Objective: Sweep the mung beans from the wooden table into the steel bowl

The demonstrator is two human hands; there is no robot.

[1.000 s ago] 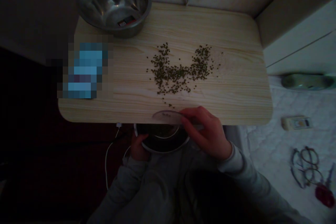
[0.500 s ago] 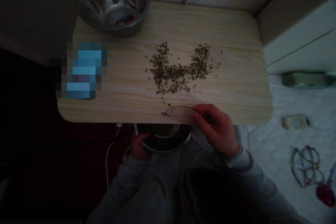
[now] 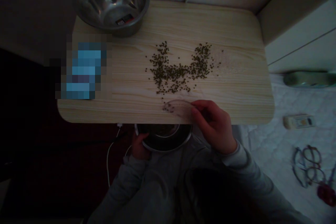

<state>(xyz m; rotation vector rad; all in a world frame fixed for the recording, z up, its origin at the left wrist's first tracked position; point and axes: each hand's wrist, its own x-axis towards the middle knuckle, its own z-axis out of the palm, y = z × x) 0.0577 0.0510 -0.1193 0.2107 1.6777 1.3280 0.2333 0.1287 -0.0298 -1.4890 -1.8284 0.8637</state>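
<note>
My right hand [image 3: 214, 124] pinches a small clear plastic lid [image 3: 177, 108] flat against the wooden table [image 3: 231, 87] near its front edge, just below a scatter of small dark green beans [image 3: 180, 70]. A few beans touch the lid's far left edge. My left hand [image 3: 138, 146] grips the rim of a dark metal bowl [image 3: 164, 135] held below the table's front edge, under the lid.
A large empty steel bowl [image 3: 112, 1] stands at the table's back left. A blurred blue object [image 3: 84, 68] lies on the left side. On the white bedding to the right are a small remote-like box [image 3: 299, 121], glasses [image 3: 306, 168] and scissors.
My right hand has slid the clear lid from over the bowl's edge forward onto the table, up to the nearest beans. The left hand and bowl have stayed put.
</note>
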